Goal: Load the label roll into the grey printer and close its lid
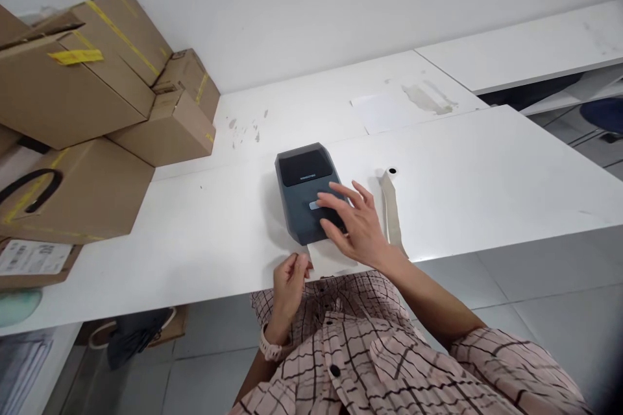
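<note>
A dark blue-grey device, which looks like a portable printer (302, 198), lies on the white table with a black window at its far end and a pale blue button (315, 205). White paper (327, 259) extends from its near end to the table edge. My left hand (291, 282) is closed at the paper's left edge, thumb against curled fingers. Over the device's right side, my right hand (357, 227) is open with fingers spread, the fingertips close to the button; I cannot tell whether they press it. Right of this hand lies a small paper roll (392, 172), its loose strip (392, 217) running toward me.
Several taped cardboard boxes (111, 71) are stacked on the left of the table (219, 253). A pale sheet (382, 113) and stains (428, 100) lie toward the wall. A dark blue stool seat (603, 115) stands at far right.
</note>
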`<state>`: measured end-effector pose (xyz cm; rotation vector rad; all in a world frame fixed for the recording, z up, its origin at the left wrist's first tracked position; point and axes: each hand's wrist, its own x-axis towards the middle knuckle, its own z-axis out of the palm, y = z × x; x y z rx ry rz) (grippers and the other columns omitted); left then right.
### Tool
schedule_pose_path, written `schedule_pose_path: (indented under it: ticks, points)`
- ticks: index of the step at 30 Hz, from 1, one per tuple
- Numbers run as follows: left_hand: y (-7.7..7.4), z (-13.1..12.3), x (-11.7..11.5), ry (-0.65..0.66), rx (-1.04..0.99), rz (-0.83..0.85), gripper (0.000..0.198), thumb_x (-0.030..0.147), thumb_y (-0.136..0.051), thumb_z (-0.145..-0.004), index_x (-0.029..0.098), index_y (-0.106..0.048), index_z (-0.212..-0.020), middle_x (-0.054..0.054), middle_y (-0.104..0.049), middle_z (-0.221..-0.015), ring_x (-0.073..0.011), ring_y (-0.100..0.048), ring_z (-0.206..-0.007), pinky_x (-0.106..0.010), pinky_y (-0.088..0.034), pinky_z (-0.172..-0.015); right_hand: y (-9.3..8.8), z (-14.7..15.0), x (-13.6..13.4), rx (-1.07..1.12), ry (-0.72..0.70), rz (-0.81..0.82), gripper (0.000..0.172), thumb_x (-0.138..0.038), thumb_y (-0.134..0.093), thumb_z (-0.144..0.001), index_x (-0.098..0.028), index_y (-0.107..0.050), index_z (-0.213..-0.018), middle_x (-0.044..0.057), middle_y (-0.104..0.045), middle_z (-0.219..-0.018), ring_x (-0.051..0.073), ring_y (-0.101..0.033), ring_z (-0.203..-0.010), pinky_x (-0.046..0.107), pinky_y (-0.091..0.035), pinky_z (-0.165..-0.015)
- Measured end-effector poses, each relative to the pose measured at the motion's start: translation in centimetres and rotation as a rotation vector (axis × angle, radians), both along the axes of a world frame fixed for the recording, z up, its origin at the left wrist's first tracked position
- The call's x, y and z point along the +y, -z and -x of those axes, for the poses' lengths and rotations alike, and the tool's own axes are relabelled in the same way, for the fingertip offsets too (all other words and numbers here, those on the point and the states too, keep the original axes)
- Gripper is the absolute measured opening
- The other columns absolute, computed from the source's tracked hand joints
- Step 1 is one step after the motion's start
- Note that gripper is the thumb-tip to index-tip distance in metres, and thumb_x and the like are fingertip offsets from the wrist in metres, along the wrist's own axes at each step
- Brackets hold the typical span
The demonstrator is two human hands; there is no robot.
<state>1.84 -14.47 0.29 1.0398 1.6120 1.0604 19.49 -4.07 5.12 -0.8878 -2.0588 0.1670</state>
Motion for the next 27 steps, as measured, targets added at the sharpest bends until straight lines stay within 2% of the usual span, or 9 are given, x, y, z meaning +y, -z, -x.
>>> schedule_pose_path:
  ticks: [2, 4, 8, 10, 13, 15, 18, 22, 27]
  points:
    - [-0.2, 0.7, 0.4, -0.157, 0.093, -0.088, 0.048, 0.061, -0.050, -0.094, 0.018, -0.066, -0.080, -0.002, -0.059, -0.070, -0.0132, -0.052, -0.061, -0.025, -0.041, -0.058, -0.3, 0.7, -0.1, -0.103, 0.012, -0.088, 0.037, -0.022, -0.055, -0.098, -0.026, -0.047, -0.134, 0.003, -0.076, -0.111, 0.024, -0.062, -0.125, 0.047, -0.025, -0.121]
    - [-0.9, 1.0, 1.2, -0.263, 0.178, -0.176, 0.043, 0.057, -0.050, -0.097, 0.020, -0.068, -0.107, -0.008, -0.069, -0.103, -0.0175, -0.063, -0.088, -0.027, -0.050, -0.075, -0.5, 1.4, -0.2, -0.165, 0.038, -0.122, 0.029, -0.023, -0.054, -0.099, -0.024, -0.051, -0.128, 0.003, -0.076, -0.107, 0.022, -0.067, -0.114, 0.045, -0.024, -0.120]
    - [-2.4, 0.2, 3.0, -0.212, 0.155, -0.297, 0.056, 0.052, -0.048, -0.100, 0.029, -0.044, -0.151, -0.007, -0.042, -0.160, -0.0237, -0.044, -0.143, -0.034, -0.043, -0.111, -0.5, 1.2, -0.4, -0.148, -0.007, -0.006, 0.026, -0.031, -0.054, -0.100, -0.027, -0.053, -0.126, 0.002, -0.075, -0.107, 0.024, -0.066, -0.116, 0.049, -0.024, -0.120]
    - [-2.7, -0.3, 3.5, -0.160, 0.085, -0.305, 0.063, 0.052, -0.046, -0.100, 0.031, -0.033, -0.158, -0.005, -0.031, -0.167, -0.0247, -0.035, -0.150, -0.036, -0.041, -0.115, -0.1, 0.1, -0.9, -0.023, -0.016, 0.128, 0.037, -0.039, -0.055, -0.100, -0.028, -0.049, -0.134, 0.006, -0.070, -0.123, 0.027, -0.059, -0.128, 0.053, -0.027, -0.120]
    - [-2.7, -0.8, 3.6, -0.129, 0.019, -0.283, 0.068, 0.054, -0.043, -0.100, 0.032, -0.023, -0.162, -0.003, -0.023, -0.170, -0.0256, -0.026, -0.155, -0.037, -0.037, -0.120, 1.2, -1.7, -1.8, 0.198, 0.051, 0.394, 0.056, -0.049, -0.050, -0.101, -0.032, -0.034, -0.152, 0.009, -0.046, -0.156, 0.030, -0.040, -0.147, 0.056, -0.032, -0.119]
    - [-2.5, -1.1, 3.5, -0.119, 0.004, -0.265, 0.069, 0.055, -0.042, -0.101, 0.032, -0.021, -0.162, -0.001, -0.021, -0.171, -0.0248, -0.022, -0.156, -0.037, -0.032, -0.123, 2.2, -2.5, -2.3, 0.303, 0.066, 0.594, 0.060, -0.054, -0.044, -0.102, -0.037, -0.026, -0.157, 0.004, -0.032, -0.166, 0.029, -0.030, -0.152, 0.057, -0.032, -0.121]
    - [-2.2, -1.5, 3.5, -0.113, -0.012, -0.261, 0.068, 0.056, -0.038, -0.101, 0.031, -0.021, -0.163, 0.000, -0.020, -0.171, -0.0226, -0.021, -0.156, -0.034, -0.029, -0.125, 2.9, -2.8, -2.5, 0.390, 0.000, 0.792, 0.059, -0.058, -0.039, -0.103, -0.042, -0.027, -0.158, -0.001, -0.029, -0.167, 0.028, -0.027, -0.154, 0.057, -0.029, -0.123]
    - [-1.4, -2.1, 4.0, -0.169, -0.014, -0.304, 0.071, 0.060, -0.033, -0.101, 0.028, -0.019, -0.163, -0.002, -0.017, -0.171, -0.0229, -0.017, -0.157, -0.037, -0.027, -0.126, 2.7, -2.3, -2.5, 0.393, 0.001, 0.754, 0.060, -0.063, -0.040, -0.101, -0.040, -0.036, -0.155, 0.000, -0.031, -0.167, 0.029, -0.022, -0.156, 0.058, -0.020, -0.126]
    - [-1.2, -1.6, 4.2, -0.190, 0.033, -0.352, 0.071, 0.062, -0.029, -0.101, 0.025, -0.030, -0.161, -0.003, -0.018, -0.171, -0.0240, -0.012, -0.158, -0.039, -0.024, -0.127, 2.3, -2.6, -2.2, 0.428, -0.040, 0.724, 0.060, -0.068, -0.040, -0.098, -0.041, -0.042, -0.152, 0.000, -0.038, -0.163, 0.030, -0.028, -0.154, 0.060, -0.022, -0.125]
